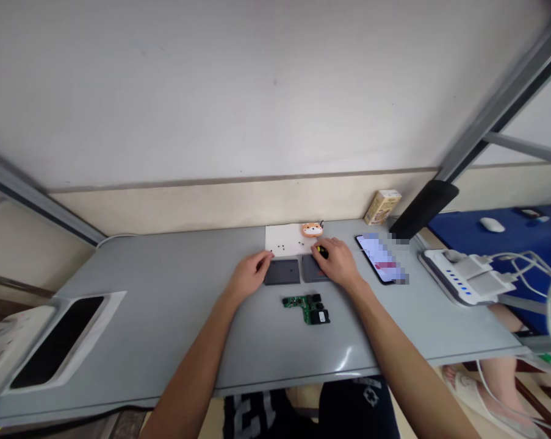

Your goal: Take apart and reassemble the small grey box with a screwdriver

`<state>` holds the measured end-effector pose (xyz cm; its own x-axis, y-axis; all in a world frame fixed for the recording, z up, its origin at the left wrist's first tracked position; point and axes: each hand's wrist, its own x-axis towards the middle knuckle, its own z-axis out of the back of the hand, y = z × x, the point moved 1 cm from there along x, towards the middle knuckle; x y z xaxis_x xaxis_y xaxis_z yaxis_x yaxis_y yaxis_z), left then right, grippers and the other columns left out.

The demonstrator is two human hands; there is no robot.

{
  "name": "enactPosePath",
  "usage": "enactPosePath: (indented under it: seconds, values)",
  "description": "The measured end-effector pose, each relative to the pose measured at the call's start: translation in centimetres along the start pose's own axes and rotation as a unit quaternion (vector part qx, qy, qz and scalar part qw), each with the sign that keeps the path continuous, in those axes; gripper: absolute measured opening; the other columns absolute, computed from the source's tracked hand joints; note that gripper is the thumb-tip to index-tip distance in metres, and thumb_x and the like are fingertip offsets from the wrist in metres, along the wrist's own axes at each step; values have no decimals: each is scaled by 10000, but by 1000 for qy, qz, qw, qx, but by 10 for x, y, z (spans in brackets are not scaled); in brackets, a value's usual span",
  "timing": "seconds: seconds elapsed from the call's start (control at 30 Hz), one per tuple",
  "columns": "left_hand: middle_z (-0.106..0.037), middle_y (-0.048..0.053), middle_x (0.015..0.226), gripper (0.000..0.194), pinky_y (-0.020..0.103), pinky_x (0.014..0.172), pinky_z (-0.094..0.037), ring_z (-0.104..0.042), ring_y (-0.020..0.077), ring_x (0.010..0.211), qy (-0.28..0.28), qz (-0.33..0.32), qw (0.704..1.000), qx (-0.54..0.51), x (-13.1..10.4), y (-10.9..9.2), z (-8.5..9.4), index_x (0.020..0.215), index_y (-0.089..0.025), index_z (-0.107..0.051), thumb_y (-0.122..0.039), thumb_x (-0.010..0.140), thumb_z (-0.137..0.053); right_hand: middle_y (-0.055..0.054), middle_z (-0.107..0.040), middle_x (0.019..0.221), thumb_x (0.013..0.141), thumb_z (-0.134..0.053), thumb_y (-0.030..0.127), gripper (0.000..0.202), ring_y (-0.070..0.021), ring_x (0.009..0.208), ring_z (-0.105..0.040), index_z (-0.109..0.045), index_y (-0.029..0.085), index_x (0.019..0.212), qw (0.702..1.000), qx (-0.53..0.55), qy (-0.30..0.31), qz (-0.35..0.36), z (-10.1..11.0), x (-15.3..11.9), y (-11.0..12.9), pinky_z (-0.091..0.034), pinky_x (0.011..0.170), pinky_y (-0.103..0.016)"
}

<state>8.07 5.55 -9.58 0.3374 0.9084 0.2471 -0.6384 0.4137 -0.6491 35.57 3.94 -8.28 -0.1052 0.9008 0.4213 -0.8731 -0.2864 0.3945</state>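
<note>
My left hand is closed in a pinch at the left edge of a flat dark-grey cover; what is between its fingertips, if anything, is too small to make out. In my right hand is a black and yellow screwdriver, mostly hidden by the fingers. That hand rests over a second dark-grey casing part, covering its right side. Behind both parts lies a white sheet of paper with several tiny dark screws on it. Nearer to me, a green circuit board lies flat on the desk.
An orange animal-faced case sits on the paper's far right. On the right are a lit phone, a small box, a black cylinder and a white power strip with cables. A dark phone lies at the left.
</note>
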Motion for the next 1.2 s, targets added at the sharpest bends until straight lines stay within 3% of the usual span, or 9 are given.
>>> enactPosePath:
  seconds: [0.2, 0.43, 0.63, 0.93, 1.2]
  values:
    - [-777, 41, 1061, 364, 327, 881, -513, -708, 215, 966, 26, 0, 1000, 16, -1, -3, 2, 1027, -235, -715, -424, 1052, -405, -61, -741, 905, 1013, -520, 362, 242, -250, 875, -627, -698, 232, 913, 1000, 5, -10, -3, 0, 0, 2, -398, 794, -364]
    - [-737, 40, 867, 412, 318, 782, -490, -671, 201, 822, 14, 3, 999, 35, -1, -1, 4, 883, -215, -653, -407, 1066, -338, -52, -747, 915, 1020, -511, 357, 249, -242, 883, -633, -691, 237, 897, 999, 39, -27, 20, 2, -1, 4, -421, 827, -376]
    - [-733, 42, 892, 366, 303, 766, -481, -662, 201, 826, 24, -3, 999, 38, 0, -5, 4, 929, -222, -662, -424, 1056, -384, -63, -754, 939, 1004, -525, 332, 216, -250, 877, -629, -692, 234, 907, 996, 48, -64, 27, 5, 0, 7, -422, 840, -386]
    - [-578, -29, 691, 208, 261, 625, -400, -516, 144, 617, 26, 9, 1000, 15, -1, -3, 2, 968, -228, -630, -346, 1008, -463, -59, -733, 885, 1002, -537, 349, 220, -243, 850, -625, -698, 231, 909, 997, 54, -42, 17, 2, -2, 6, -417, 798, -359]
    - [-594, -19, 704, 210, 259, 629, -407, -521, 146, 634, 21, 9, 1000, 19, -2, -5, 3, 969, -225, -651, -338, 992, -476, -53, -742, 914, 1015, -523, 368, 228, -247, 870, -626, -693, 238, 933, 998, 46, -29, 23, -1, -1, 2, -410, 797, -367]
